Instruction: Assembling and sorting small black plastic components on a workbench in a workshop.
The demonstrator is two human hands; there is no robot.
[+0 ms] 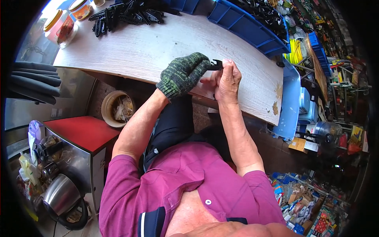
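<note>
My left hand, in a dark green and black knitted glove, is closed on one end of a small black plastic piece. The thumb and fingers of my bare right hand pinch its other end. Most of the piece is covered by my fingers; a forked edge shows between the hands. Both hands are over the near edge of a pale wood-grain table. On the table's far left side lies a heap of similar long black plastic pieces.
Blue plastic bins stand at the back right, with black parts beyond. Lidded jars are at the far left. Below are a bucket, a red-topped cabinet and a steel kettle. Cluttered shelves line the right.
</note>
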